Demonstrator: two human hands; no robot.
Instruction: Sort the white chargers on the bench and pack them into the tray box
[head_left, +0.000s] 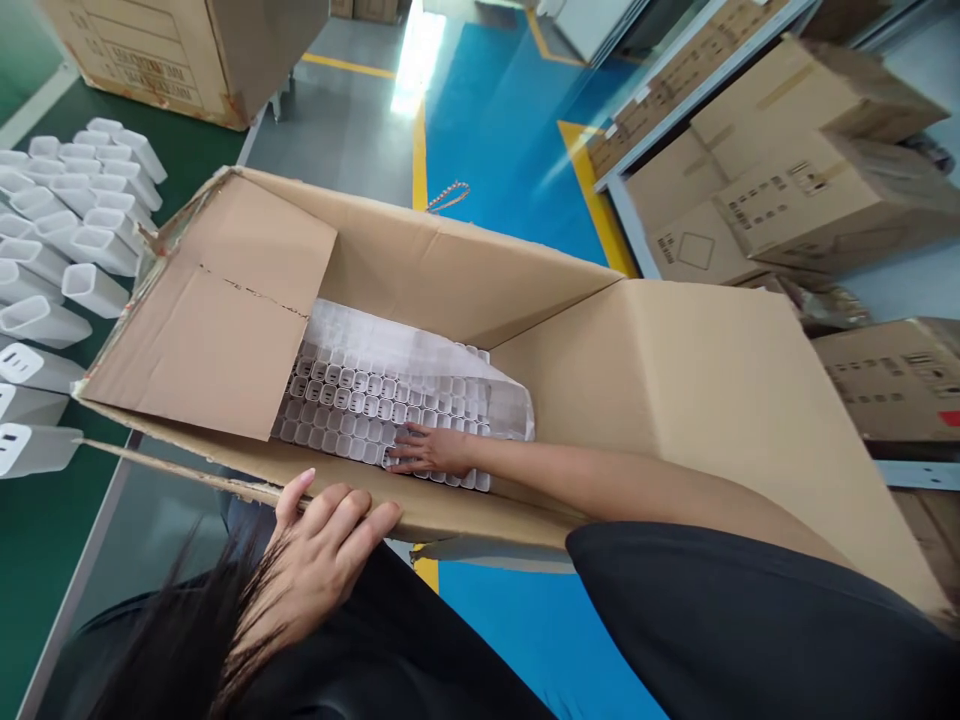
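A large open cardboard box [420, 250] fills the middle of the view. Rows of small white rectangular housings [337, 400] stand packed at its bottom, partly covered along the far side by a thin translucent white sheet [390, 340]. My right hand [435, 450] reaches down inside the box, fingers spread over the tops of the housings. On the near rim rests my left hand [322, 545], its fingers hooked over the cardboard edge and its thumb beside them.
More white housings [94, 290] stand on a green table [45, 540] at the left, with a closed carton [172, 60] behind them. Shelves holding cartons [795, 190] are at the right. The floor [495, 130] is blue with yellow lines.
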